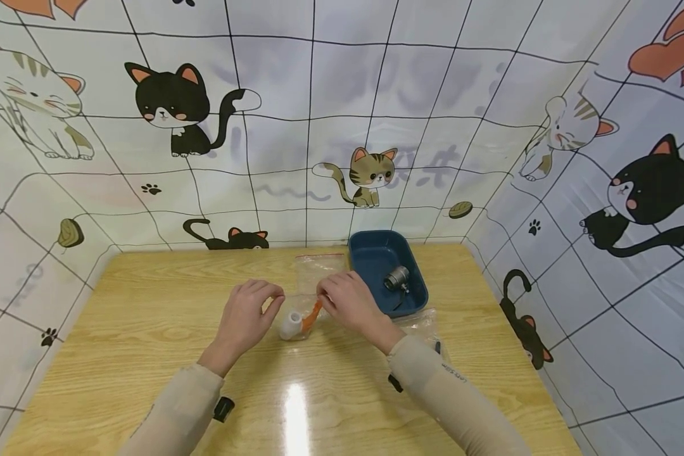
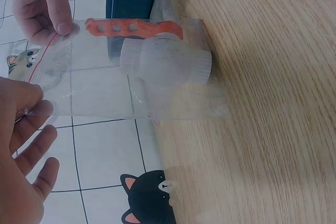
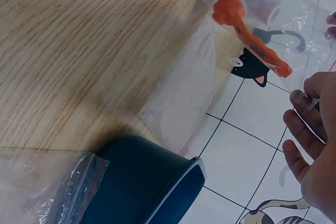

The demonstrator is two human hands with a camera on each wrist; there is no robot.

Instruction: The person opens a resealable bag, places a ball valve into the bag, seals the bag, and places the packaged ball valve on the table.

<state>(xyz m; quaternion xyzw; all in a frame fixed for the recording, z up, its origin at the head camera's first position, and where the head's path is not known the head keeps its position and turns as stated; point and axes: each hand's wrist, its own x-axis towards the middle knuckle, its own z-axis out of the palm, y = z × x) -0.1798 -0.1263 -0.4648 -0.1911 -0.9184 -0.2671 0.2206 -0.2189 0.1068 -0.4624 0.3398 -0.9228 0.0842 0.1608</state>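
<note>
A clear zip bag [image 2: 100, 95] with a red line along its mouth hangs between my two hands. Inside it is a white plastic ball valve [image 2: 168, 64] with an orange lever handle [image 2: 131, 27]. My left hand [image 1: 246, 316] pinches one top corner of the bag between thumb and index finger, its other fingers loosely bent. At the opposite top corner, my right hand [image 1: 350, 304] pinches the bag with thumb and fingertips. The valve lies in the bag's lower end, close to the tabletop; whether it touches the wood I cannot tell.
A dark blue tray [image 1: 370, 240] stands at the back right, holding a silver cylindrical metal part [image 1: 397, 278] with a dark piece. Flat on the table behind my hands is another clear bag [image 1: 319, 266]. A further clear bag [image 1: 424, 323] lies beside the tray, partly behind my right arm.
</note>
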